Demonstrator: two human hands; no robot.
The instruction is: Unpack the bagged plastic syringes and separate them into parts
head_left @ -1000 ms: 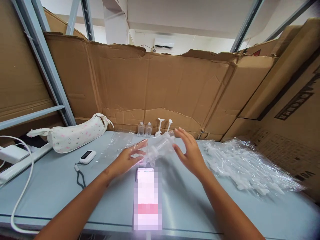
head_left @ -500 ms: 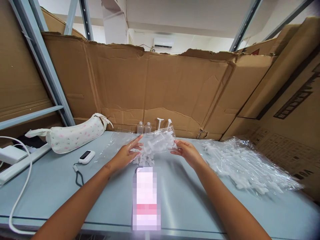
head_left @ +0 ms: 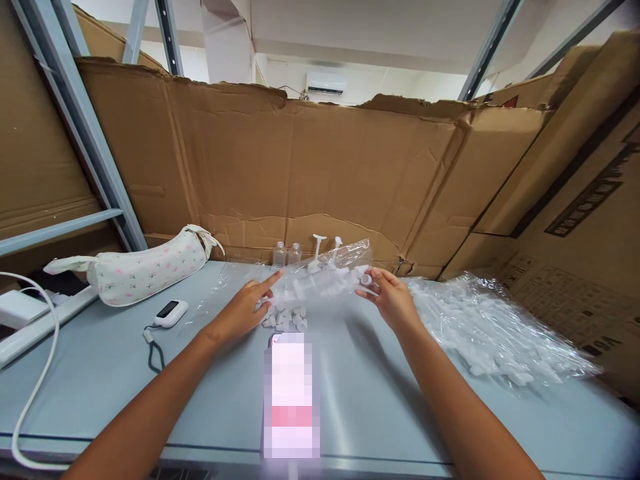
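Note:
A clear plastic bag (head_left: 325, 277) with small white plastic parts in it is tilted above the grey table (head_left: 100, 373). My right hand (head_left: 393, 299) pinches its raised right end. My left hand (head_left: 245, 308) rests fingers out against the bag's lower left end, beside a little heap of white caps (head_left: 284, 318) lying on the table. A phone (head_left: 291, 393) lies flat just in front of the heap.
A floral pouch (head_left: 145, 267) and a small white device with a cord (head_left: 169, 312) lie at left. Two small clear bottles (head_left: 287, 254) and white pumps stand at the cardboard wall. A large bag of clear plastic parts (head_left: 490, 327) covers the right side. White cable (head_left: 30, 393) at far left.
My right hand closed on the bag's right end and lifted it. White caps have spilled out at the left end into a heap on the table.

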